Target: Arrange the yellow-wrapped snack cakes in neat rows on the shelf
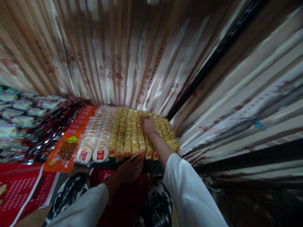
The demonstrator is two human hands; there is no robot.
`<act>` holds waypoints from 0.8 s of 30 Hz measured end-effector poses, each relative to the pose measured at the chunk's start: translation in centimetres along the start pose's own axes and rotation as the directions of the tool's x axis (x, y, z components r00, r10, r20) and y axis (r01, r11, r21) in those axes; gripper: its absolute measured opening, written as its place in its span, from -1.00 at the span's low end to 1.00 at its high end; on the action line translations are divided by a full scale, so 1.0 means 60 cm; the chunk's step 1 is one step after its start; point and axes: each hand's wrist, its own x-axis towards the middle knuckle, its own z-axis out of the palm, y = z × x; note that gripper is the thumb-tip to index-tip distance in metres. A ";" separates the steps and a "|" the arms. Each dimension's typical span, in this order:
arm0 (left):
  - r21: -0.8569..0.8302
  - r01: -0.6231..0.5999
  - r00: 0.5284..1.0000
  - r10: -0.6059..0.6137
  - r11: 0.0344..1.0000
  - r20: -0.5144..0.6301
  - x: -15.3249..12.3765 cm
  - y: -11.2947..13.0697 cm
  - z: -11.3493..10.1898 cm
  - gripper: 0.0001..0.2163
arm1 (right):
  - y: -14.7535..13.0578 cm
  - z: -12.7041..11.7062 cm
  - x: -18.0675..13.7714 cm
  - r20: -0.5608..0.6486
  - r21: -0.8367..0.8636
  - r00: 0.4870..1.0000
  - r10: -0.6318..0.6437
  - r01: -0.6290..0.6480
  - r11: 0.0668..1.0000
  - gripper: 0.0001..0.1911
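Observation:
Rows of small yellow snack packs (127, 132) stand packed together on a low dark shelf (111, 164). My right hand (148, 123) reaches far in and rests on the packs near the back, its fingers curled down onto them. My left hand (130, 168) lies at the shelf's front edge, fingers spread and touching the front row of yellow packs. Both arms wear white sleeves.
Left of the yellow packs lie clear packs of round white cakes (93, 142), then orange snack packets (71, 138), dark red packets (50, 126) and pale wrapped packs (19, 113). A red plastic crate (21, 186) sits at the lower left. Shiny striped wrapped goods (236, 107) wall in the back and right.

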 end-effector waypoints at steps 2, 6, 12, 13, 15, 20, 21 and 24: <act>-0.004 -0.003 1.000 0.003 1.000 0.000 0.000 0.000 0.000 -0.68 | 0.001 0.002 0.000 0.030 0.006 1.000 0.000 0.000 1.000 -0.55; -0.010 0.002 1.000 -0.002 1.000 -0.017 -0.001 0.000 0.004 -0.67 | 0.002 0.005 -0.001 0.059 0.033 0.997 -0.040 0.038 0.999 -0.51; -0.015 -0.006 0.999 0.005 1.000 -0.031 0.000 0.000 0.005 -0.67 | 0.013 0.010 0.011 0.026 0.059 0.999 -0.036 0.034 0.998 -0.51; -0.014 -0.005 0.999 0.004 1.000 -0.032 0.000 0.000 0.005 -0.67 | 0.016 0.011 0.014 0.012 0.054 1.000 -0.010 0.009 0.998 -0.51; -0.012 -0.003 1.000 0.002 1.000 -0.025 0.001 0.000 0.003 -0.67 | 0.018 0.014 0.021 -0.002 0.037 1.000 0.011 -0.011 0.999 -0.48; -0.017 -0.005 1.000 0.004 1.000 -0.010 0.003 0.001 0.001 -0.67 | 0.010 0.017 0.031 0.023 0.014 1.000 0.001 -0.001 1.000 -0.52; -0.018 -0.006 1.000 0.005 1.000 -0.019 0.003 0.001 0.001 -0.67 | 0.007 0.016 0.032 0.027 0.016 1.000 0.001 -0.001 1.000 -0.55; -0.012 -0.006 0.999 0.006 1.000 -0.041 0.003 0.000 0.002 -0.67 | 0.003 0.013 0.036 0.045 0.028 0.999 -0.003 0.001 1.000 -0.59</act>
